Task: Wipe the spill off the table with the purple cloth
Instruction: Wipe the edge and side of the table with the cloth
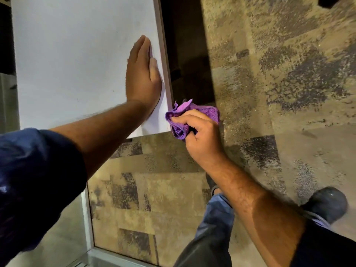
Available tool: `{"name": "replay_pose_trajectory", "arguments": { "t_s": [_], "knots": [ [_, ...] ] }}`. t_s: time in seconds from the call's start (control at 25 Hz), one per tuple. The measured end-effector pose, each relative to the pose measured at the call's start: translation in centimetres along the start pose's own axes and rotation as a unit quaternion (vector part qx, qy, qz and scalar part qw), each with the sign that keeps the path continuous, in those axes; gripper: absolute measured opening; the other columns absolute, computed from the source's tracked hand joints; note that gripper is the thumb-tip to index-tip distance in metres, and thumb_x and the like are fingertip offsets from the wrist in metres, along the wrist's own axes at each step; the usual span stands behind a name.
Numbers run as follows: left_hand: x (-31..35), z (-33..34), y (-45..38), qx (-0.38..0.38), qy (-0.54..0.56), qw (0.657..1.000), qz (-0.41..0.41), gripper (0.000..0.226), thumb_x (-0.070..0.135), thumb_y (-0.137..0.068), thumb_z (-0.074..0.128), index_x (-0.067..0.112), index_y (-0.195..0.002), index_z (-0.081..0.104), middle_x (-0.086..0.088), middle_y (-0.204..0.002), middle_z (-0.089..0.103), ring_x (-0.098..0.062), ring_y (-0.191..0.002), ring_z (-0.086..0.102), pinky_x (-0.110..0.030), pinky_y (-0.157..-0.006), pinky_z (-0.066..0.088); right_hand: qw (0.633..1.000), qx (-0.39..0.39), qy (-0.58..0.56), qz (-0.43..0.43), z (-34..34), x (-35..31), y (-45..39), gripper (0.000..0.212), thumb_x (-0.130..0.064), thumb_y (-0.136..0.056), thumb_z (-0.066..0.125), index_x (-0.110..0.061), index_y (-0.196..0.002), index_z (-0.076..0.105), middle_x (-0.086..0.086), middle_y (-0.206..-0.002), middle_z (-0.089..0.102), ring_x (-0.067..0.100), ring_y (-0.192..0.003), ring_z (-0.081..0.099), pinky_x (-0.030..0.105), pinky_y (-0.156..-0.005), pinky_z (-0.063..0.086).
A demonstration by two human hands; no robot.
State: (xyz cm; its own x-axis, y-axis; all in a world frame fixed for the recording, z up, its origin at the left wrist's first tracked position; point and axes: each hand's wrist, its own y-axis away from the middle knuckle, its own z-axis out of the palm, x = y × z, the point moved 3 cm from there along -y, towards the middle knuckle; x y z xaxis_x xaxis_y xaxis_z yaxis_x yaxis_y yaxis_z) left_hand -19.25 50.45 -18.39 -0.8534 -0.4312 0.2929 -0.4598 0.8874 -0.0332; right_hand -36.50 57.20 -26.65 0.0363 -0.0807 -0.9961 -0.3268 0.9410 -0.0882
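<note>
Holding now: your right hand (198,135) is closed in a fist around the purple cloth (185,117), and your left hand (143,74) lies flat and open on the white table (73,54), holding nothing.
Cloth direction: the bunch has no clear long axis; one loose corner sticks up and away from you above the fist, and a rolled fold points down toward you under the fingers.
Cloth place: it is just beside the near right corner of the table, over the floor (269,93); I cannot tell if it touches the table edge.
Left hand direction: your fingers are together and point away from you, along the right edge of the table, with the palm pressed on the top.
Hidden parts: much of the cloth is inside your fist, so its full shape is not visible; the far and left parts of the table are cut off by the picture border.
Hard to see: no spill shows clearly on the white top, only a few small dark marks; the area behind the table edge is very dark.
Cloth look: bright purple, soft fuzzy weave, crumpled with many folds.
Around you: dark blue sleeve (38,180) at the left, your trouser leg (213,218) and a dark shoe (327,203) at the bottom on the spotted brown floor.
</note>
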Motion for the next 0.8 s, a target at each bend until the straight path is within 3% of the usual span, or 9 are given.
{"name": "replay_pose_trajectory", "arguments": {
  "t_s": [0.16, 0.28, 0.44, 0.52, 0.64, 0.8],
  "knots": [
    [-0.2, 0.1, 3.8, -0.018, -0.026, 0.999, -0.022, 0.058, 0.037, -0.113, 0.028, 0.021, -0.168, 0.028, 0.002, -0.178, 0.023, -0.017, -0.165, 0.020, -0.045, -0.135, 0.020, 0.995, -0.092, 0.021, 0.012, -2.2, 1.4, 1.2, 0.048, 0.028, -0.075, 0.058, 0.001, -0.104, 0.085, 0.015, -0.105, 0.082, 0.024, -0.101, 0.076, 0.037, -0.096, 0.062],
    [-0.6, 0.1, 3.7, -0.018, -0.026, 0.999, -0.032, 0.059, 0.040, -0.112, 0.028, 0.022, -0.168, 0.029, 0.003, -0.178, 0.023, -0.017, -0.165, 0.020, -0.046, -0.135, 0.021, 0.998, -0.002, 0.014, 0.069, -3.2, 1.7, 0.7, 0.050, 0.027, -0.076, 0.057, -0.001, -0.108, 0.084, 0.014, -0.109, 0.081, 0.023, -0.107, 0.075, 0.036, -0.100, 0.061],
    [-0.4, -0.2, 3.4, -0.021, -0.021, 0.999, -0.028, 0.058, 0.035, -0.112, 0.030, 0.020, -0.168, 0.029, 0.000, -0.178, 0.025, -0.018, -0.165, 0.021, -0.048, -0.135, 0.021, 0.988, 0.087, -0.034, 0.123, 0.2, -1.1, -2.0, 0.056, 0.023, -0.074, 0.053, -0.005, -0.114, 0.081, 0.008, -0.115, 0.078, 0.015, -0.114, 0.072, 0.022, -0.103, 0.055],
    [-0.5, -0.2, 3.4, -0.022, -0.026, 0.999, -0.030, 0.057, 0.035, -0.113, 0.031, 0.021, -0.168, 0.029, 0.001, -0.178, 0.025, -0.018, -0.165, 0.021, -0.049, -0.134, 0.021, 0.986, 0.110, -0.034, 0.123, 2.0, -2.7, -2.6, 0.057, 0.023, -0.074, 0.052, -0.005, -0.114, 0.080, 0.007, -0.116, 0.078, 0.018, -0.115, 0.071, 0.028, -0.105, 0.056],
    [-0.9, 0.0, 3.1, -0.016, -0.029, 0.999, -0.021, 0.057, 0.036, -0.112, 0.032, 0.022, -0.167, 0.031, 0.001, -0.177, 0.027, -0.018, -0.164, 0.023, -0.049, -0.134, 0.022, 0.991, 0.110, 0.021, 0.075, 2.1, -3.7, -1.4, 0.052, 0.027, -0.073, 0.052, 0.001, -0.107, 0.081, 0.011, -0.110, 0.078, 0.023, -0.108, 0.072, 0.031, -0.101, 0.058],
    [-1.3, 0.1, 2.9, 0.001, -0.030, 0.999, -0.019, 0.056, 0.036, -0.110, 0.032, 0.023, -0.165, 0.036, 0.000, -0.175, 0.032, -0.020, -0.162, 0.028, -0.049, -0.134, 0.024, 0.997, 0.041, 0.048, 0.034, 0.1, -4.4, -0.1, 0.045, 0.026, -0.075, 0.059, 0.000, -0.102, 0.085, 0.010, -0.103, 0.081, 0.019, -0.100, 0.074, 0.026, -0.094, 0.059]
  ]
}}
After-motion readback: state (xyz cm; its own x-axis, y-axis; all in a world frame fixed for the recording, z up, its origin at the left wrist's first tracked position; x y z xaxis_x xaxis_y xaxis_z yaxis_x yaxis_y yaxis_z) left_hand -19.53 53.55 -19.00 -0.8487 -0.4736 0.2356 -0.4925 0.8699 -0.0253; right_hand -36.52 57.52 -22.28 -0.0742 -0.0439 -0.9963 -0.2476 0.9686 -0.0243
